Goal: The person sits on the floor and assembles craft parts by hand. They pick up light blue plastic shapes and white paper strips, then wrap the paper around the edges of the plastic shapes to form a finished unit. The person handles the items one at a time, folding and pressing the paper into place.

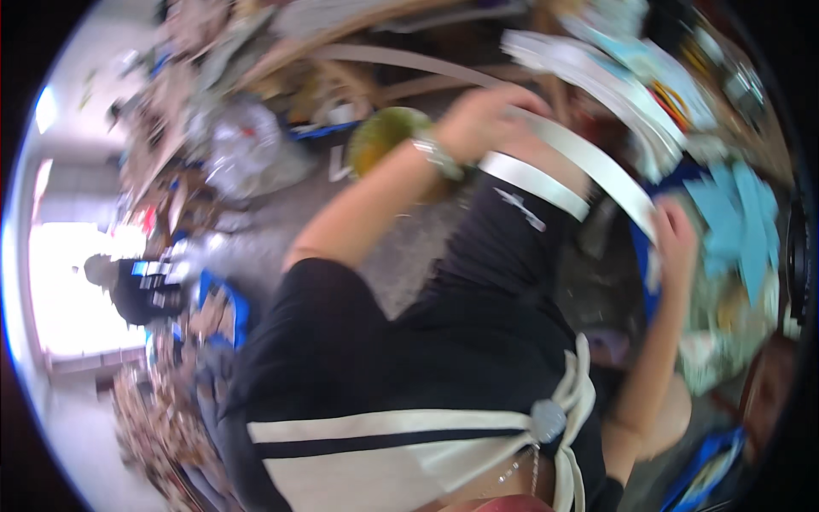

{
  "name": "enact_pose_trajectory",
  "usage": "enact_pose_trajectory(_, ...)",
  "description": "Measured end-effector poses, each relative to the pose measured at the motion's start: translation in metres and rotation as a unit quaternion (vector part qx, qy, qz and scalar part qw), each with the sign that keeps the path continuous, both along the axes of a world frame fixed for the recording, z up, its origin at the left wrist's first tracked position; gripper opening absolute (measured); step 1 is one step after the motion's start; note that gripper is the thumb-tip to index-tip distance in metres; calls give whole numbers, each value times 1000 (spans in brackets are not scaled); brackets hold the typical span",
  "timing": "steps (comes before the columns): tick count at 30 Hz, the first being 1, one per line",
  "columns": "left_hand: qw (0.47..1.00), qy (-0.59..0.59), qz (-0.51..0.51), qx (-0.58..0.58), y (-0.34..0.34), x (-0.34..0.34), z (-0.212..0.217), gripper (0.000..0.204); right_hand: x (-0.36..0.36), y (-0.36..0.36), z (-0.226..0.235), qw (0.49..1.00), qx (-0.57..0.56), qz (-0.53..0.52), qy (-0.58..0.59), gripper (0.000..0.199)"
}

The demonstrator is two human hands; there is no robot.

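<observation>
A long white strip (601, 166) is stretched in a curve between my two hands, above my lap. My left hand (490, 124), with a bracelet at the wrist, is closed on it. Beyond that hand a pale length of strip (401, 60) runs off to the upper left. My right hand (676, 239) pinches the lower right end; its fingers are partly blurred. Under the strip is my leg in dark cloth with a white band (537, 183) at the hem. A pile of white strips (606, 85) lies just beyond my hands.
A green bucket (368, 145) stands behind my left forearm, near a clear plastic bag (247, 149). Light-blue cloth pieces (738, 222) hang at the right. Another person (145, 290) is at the far left, with a blue container (241, 316) nearby.
</observation>
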State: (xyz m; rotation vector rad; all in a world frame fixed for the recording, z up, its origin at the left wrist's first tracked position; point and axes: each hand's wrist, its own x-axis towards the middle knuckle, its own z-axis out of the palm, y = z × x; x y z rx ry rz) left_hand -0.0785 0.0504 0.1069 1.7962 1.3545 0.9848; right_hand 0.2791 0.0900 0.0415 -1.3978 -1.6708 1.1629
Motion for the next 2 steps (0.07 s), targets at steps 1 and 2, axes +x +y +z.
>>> enact_pose_trajectory(1, 996, 41, -8, 85, -1, 3, -3, 26, 17, 8, -12, 996, -57, 69, -30, 22)
enact_pose_trajectory(2, 994, 64, 23, 87, -15, -22, 8, 26, 26, 12, -18, 979, -112, 168, -13, 27)
